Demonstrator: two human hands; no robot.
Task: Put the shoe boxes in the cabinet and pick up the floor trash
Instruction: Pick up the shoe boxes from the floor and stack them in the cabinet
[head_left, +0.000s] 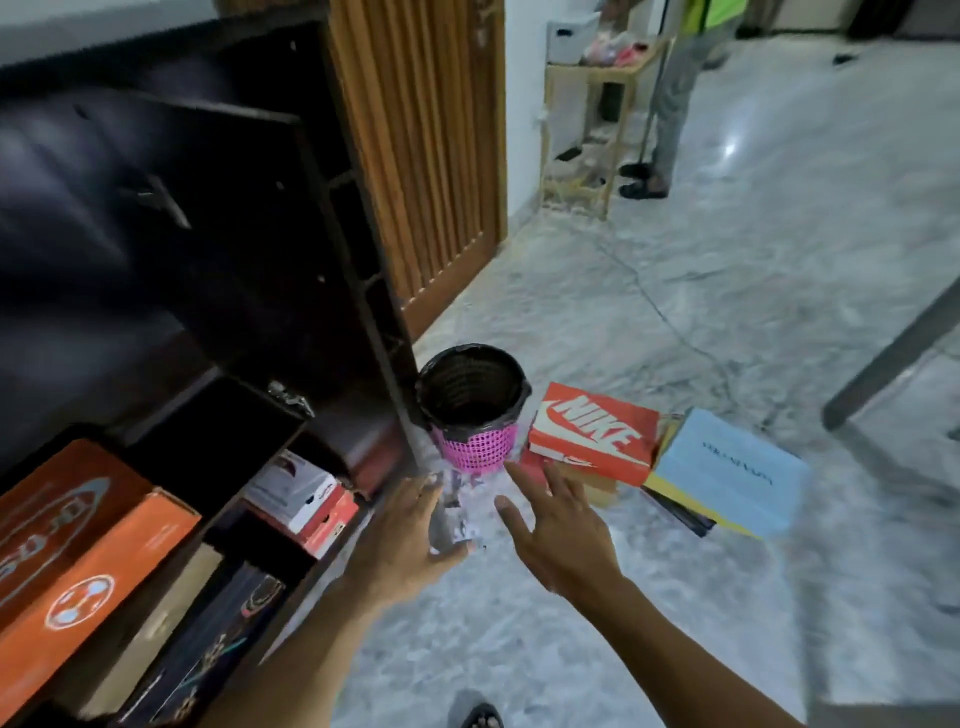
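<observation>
A: Two hands near us, how do they lie?
B: Our right hand (556, 530) is spread; our left hand (408, 527) touches the crumpled paper (460, 506), grip too blurred to tell.
A: Farther?
B: The bin (472, 415), a red shoe box (592, 434) just right, the cabinet (358, 270) left.

Dim indoor light; glare spot on marble floor (730, 148); motion blur throughout; wide-angle bending at edges; dark cabinet (171, 249) underexposed.

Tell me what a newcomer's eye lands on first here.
The red Nike shoe box on the floor jumps out first, right of the black-lined pink bin. Nearer the camera, the left hand is at a blurred scrap of trash, and the right hand is spread open.
</observation>
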